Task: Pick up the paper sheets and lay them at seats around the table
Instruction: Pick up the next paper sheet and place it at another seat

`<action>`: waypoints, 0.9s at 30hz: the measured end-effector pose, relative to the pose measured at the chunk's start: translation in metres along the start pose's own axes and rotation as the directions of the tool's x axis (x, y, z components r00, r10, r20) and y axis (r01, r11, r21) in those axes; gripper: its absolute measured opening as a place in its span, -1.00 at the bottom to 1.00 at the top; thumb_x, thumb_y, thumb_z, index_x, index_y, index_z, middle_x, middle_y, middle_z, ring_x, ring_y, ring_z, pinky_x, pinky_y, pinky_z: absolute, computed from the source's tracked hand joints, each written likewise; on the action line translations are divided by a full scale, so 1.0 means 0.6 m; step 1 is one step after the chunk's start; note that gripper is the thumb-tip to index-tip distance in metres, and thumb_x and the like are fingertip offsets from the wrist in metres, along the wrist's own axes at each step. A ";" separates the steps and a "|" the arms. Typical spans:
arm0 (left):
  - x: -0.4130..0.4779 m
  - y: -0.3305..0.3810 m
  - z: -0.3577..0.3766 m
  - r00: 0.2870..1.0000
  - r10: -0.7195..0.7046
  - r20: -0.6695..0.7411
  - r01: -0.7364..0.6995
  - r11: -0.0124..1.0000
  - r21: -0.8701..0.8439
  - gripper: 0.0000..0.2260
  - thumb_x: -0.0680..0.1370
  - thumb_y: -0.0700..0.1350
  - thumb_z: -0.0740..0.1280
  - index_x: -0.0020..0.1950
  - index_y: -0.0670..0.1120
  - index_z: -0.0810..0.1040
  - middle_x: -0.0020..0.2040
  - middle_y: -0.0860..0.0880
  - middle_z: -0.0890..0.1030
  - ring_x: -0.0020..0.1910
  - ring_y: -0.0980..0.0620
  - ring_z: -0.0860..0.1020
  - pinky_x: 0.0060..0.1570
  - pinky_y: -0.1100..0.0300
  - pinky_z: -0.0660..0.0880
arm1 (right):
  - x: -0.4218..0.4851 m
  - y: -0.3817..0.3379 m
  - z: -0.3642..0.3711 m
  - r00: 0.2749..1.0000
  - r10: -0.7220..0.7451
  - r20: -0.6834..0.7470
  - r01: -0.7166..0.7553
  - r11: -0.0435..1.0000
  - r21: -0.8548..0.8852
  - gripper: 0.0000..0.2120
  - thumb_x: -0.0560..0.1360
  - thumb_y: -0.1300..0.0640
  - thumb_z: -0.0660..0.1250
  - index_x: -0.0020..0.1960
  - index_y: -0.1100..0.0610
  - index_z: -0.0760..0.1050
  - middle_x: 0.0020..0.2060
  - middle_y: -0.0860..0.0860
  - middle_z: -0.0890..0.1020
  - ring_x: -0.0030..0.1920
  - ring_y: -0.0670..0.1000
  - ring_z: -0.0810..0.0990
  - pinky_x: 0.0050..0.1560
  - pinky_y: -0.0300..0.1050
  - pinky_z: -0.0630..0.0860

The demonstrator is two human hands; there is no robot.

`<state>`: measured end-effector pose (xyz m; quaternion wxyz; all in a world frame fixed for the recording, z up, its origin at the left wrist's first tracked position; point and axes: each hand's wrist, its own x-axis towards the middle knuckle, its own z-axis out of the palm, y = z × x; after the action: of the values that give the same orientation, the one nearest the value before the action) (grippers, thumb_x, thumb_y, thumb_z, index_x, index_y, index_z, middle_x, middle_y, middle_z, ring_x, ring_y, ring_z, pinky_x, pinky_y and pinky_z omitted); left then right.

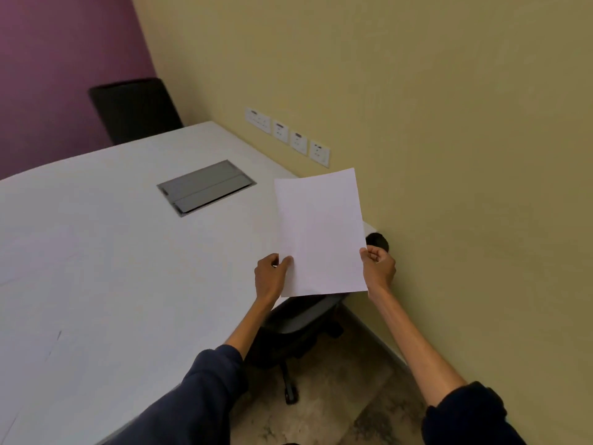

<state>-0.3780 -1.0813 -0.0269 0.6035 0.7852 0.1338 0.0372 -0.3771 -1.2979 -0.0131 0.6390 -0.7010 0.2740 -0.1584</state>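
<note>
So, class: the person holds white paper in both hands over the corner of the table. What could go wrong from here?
1. The paper is pinched only at its lower edges by the left hand and right hand, so it may flop or crease.
2. It hangs past the table edge, above a chair; let go early, it could slide to the floor.
3. If several sheets are held, two might get laid together.

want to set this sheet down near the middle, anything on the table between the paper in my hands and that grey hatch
Nothing: in the head view the white table is bare between the paper sheet, pinched by left hand and right hand, and the grey hatch.
</note>
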 end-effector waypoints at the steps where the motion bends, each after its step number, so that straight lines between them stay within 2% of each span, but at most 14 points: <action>1: 0.013 -0.004 -0.004 1.000 -0.021 -0.018 0.021 1.000 0.002 -0.59 0.52 -0.06 0.36 -0.42 -0.03 0.21 -0.45 0.03 0.26 -0.43 0.06 0.23 -0.34 0.23 0.19 | 0.016 -0.001 0.017 0.999 0.003 0.041 -0.002 1.000 -0.009 -0.96 0.54 0.18 0.37 -0.01 0.13 0.57 -0.21 -0.05 0.63 -0.23 -0.11 0.58 -0.23 -0.33 0.47; 3: 0.040 -0.012 -0.013 0.997 -0.066 -0.043 0.066 0.998 0.005 -0.61 0.51 -0.06 0.38 -0.42 -0.09 0.26 -0.43 -0.03 0.31 -0.40 0.02 0.27 -0.31 0.16 0.24 | 0.049 -0.003 0.054 0.994 0.011 0.109 -0.007 0.999 -0.044 -0.95 0.54 0.18 0.38 -0.01 0.14 0.57 -0.17 0.00 0.65 -0.19 -0.05 0.60 -0.19 -0.30 0.49; 5: 0.072 -0.026 -0.021 0.993 -0.110 -0.047 0.109 0.994 -0.024 -0.67 0.52 -0.06 0.39 -0.34 -0.22 0.42 -0.35 -0.15 0.41 -0.33 -0.04 0.36 -0.28 0.10 0.33 | 0.082 -0.003 0.091 0.985 0.023 0.169 -0.008 0.996 -0.090 -0.94 0.54 0.15 0.39 -0.01 0.11 0.58 -0.12 0.02 0.67 -0.12 -0.02 0.62 -0.17 -0.28 0.49; 9: 0.138 -0.052 -0.031 0.987 -0.154 -0.050 0.150 0.985 -0.082 -0.64 0.52 -0.07 0.41 -0.19 -0.41 0.53 -0.27 -0.19 0.49 -0.29 -0.07 0.44 -0.34 0.14 0.41 | 0.150 0.002 0.160 0.970 0.051 0.237 0.017 0.961 -0.276 -0.86 0.52 0.07 0.40 0.02 0.10 0.63 -0.11 -0.03 0.68 -0.09 0.00 0.62 -0.14 -0.20 0.49; 12: 0.179 -0.074 -0.031 0.980 -0.190 -0.066 0.184 0.979 -0.093 -0.66 0.51 -0.09 0.43 -0.30 -0.33 0.49 -0.33 -0.16 0.45 -0.33 -0.04 0.42 -0.40 0.17 0.39 | 0.196 0.010 0.209 0.953 0.072 0.293 0.055 0.913 -0.404 -0.84 0.49 0.10 0.42 0.02 0.15 0.65 -0.06 0.03 0.69 -0.09 0.03 0.59 -0.03 -0.15 0.51; 15: 0.210 -0.085 -0.025 0.972 -0.226 -0.071 0.222 0.973 -0.058 -0.68 0.52 -0.10 0.42 -0.28 -0.33 0.51 -0.30 -0.18 0.50 -0.31 -0.05 0.46 -0.37 0.16 0.40 | 0.231 0.023 0.252 0.937 0.063 0.343 0.108 0.883 -0.458 -0.82 0.50 0.12 0.42 0.05 0.19 0.64 0.01 0.08 0.70 0.00 0.10 0.64 0.02 -0.12 0.52; 18: 0.232 -0.105 -0.022 0.954 -0.284 -0.095 0.282 0.959 -0.038 -0.71 0.52 -0.11 0.42 -0.31 -0.21 0.45 -0.32 -0.18 0.47 -0.32 -0.07 0.45 -0.35 0.15 0.39 | 0.260 0.049 0.284 0.910 0.165 0.381 0.048 0.870 -0.490 -0.78 0.50 0.14 0.42 0.10 0.21 0.63 0.07 0.12 0.68 0.08 0.13 0.62 0.05 -0.12 0.51; 22: 0.257 -0.144 -0.017 0.929 -0.353 -0.107 0.356 0.935 0.005 -0.72 0.52 -0.11 0.42 -0.31 -0.19 0.44 -0.31 -0.19 0.48 -0.32 -0.06 0.48 -0.26 0.11 0.40 | 0.295 0.083 0.322 0.850 0.264 0.456 0.048 0.823 -0.566 -0.73 0.50 0.14 0.43 0.16 0.23 0.61 0.12 0.14 0.66 0.14 0.14 0.60 0.12 -0.10 0.50; 25: 0.267 -0.186 -0.004 0.902 -0.405 -0.150 0.411 0.912 0.005 -0.68 0.51 -0.11 0.43 -0.34 -0.19 0.41 -0.36 -0.18 0.46 -0.35 -0.06 0.50 -0.26 0.12 0.42 | 0.321 0.113 0.351 0.793 0.330 0.513 0.082 0.776 -0.626 -0.80 0.49 0.14 0.44 0.05 0.23 0.62 0.07 0.15 0.67 0.01 0.09 0.59 0.05 -0.14 0.50; 27: 0.274 -0.210 0.005 0.878 -0.444 -0.179 0.454 0.891 0.018 -0.66 0.52 -0.12 0.42 -0.36 -0.19 0.38 -0.39 -0.16 0.46 -0.36 -0.06 0.49 -0.26 0.12 0.42 | 0.337 0.131 0.370 0.756 0.361 0.546 0.115 0.748 -0.654 -0.79 0.48 0.14 0.44 0.06 0.23 0.63 0.04 0.14 0.68 -0.04 0.06 0.59 0.01 -0.16 0.49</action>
<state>-0.2403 -1.0125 -0.1655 0.5585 0.7443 0.3639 -0.0409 -0.1028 -1.2394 -0.1460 0.4171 -0.8670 0.1247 0.2423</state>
